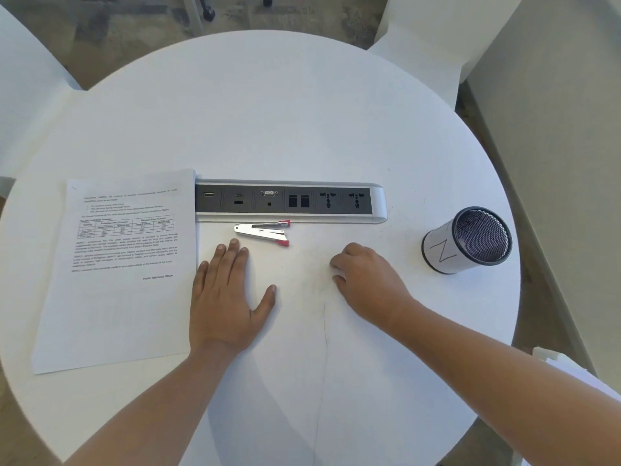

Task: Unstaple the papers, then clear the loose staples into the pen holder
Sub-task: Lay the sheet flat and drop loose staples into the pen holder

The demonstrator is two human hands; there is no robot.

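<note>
Fingertips of right hand [366, 284] tucked under, hidden, print on papers [124, 297] blurred, unreadable

One wide-angle camera, worn on the head, looks forward and steeply down from above the near edge of the round table [302, 112]. It sits close: the left hand [225, 297] and right hand [366, 280] reach in from the bottom edge. The lens bows the table's rim; floor [134, 25] and chairs [30, 79] line the top.

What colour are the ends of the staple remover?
Red, on the silver staple remover; the head view shows it best.
</note>
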